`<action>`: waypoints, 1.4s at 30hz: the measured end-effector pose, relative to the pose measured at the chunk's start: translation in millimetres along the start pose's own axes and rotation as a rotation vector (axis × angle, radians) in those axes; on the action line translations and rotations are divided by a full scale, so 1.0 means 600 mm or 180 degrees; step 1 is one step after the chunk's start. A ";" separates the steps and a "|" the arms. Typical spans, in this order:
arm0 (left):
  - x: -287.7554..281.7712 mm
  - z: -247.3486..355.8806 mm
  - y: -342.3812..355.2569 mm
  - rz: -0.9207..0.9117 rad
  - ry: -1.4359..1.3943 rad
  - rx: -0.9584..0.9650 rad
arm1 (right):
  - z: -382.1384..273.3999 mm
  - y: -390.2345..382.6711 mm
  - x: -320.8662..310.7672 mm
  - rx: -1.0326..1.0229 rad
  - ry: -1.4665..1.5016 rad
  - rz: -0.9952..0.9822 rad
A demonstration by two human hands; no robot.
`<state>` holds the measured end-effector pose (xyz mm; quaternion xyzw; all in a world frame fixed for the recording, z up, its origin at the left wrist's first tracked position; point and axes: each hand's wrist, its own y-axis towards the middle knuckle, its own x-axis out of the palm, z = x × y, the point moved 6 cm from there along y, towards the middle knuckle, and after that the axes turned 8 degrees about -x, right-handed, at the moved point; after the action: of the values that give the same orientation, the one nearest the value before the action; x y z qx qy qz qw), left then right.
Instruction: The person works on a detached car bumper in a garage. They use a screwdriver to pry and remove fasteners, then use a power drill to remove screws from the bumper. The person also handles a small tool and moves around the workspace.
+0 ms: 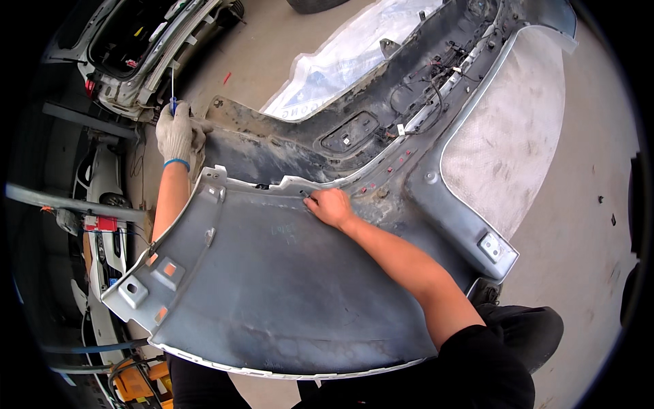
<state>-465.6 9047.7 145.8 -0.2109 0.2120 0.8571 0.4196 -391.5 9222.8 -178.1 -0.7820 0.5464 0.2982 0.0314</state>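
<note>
My left hand (174, 133), in a knitted glove with a blue cuff, grips a screwdriver (173, 88) with a blue handle and a thin, upright shaft. A pale cloth or second glove is bunched beside it. My bare right hand (330, 206) has its fingers curled at a small dark piece (305, 195) on the upper white edge of a large grey bumper panel (286, 279), seen from its inner side and lying across my lap. Behind it stretches a dirty dark bumper section (293, 146) with wiring (436, 88), white connectors and several small red pieces.
Pale plastic sheeting (507, 136) lies on the concrete floor (586, 225). A stripped white car rear (129, 61) stands at the upper left, a tyre (313, 5) at the top. Metal rack bars (75, 201), stacked car parts and an orange machine (136, 382) line the left side.
</note>
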 end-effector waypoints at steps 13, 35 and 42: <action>-0.008 -0.066 0.042 -0.0245 -0.1282 -0.0295 | 0.000 -0.002 0.003 0.0235 0.0493 0.0076; -0.021 -0.068 0.015 0.0001 -0.1354 -0.0138 | -0.003 -0.013 0.015 0.0283 0.0819 0.0414; -0.016 -0.054 -0.010 0.0645 -0.0715 -0.0252 | -0.019 -0.006 0.004 -0.0041 0.0201 0.0535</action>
<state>-449.5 9027.4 123.3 -0.1075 0.1500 0.9209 0.3434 -383.0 9217.9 -170.6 -0.7426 0.6089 0.2785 -0.0159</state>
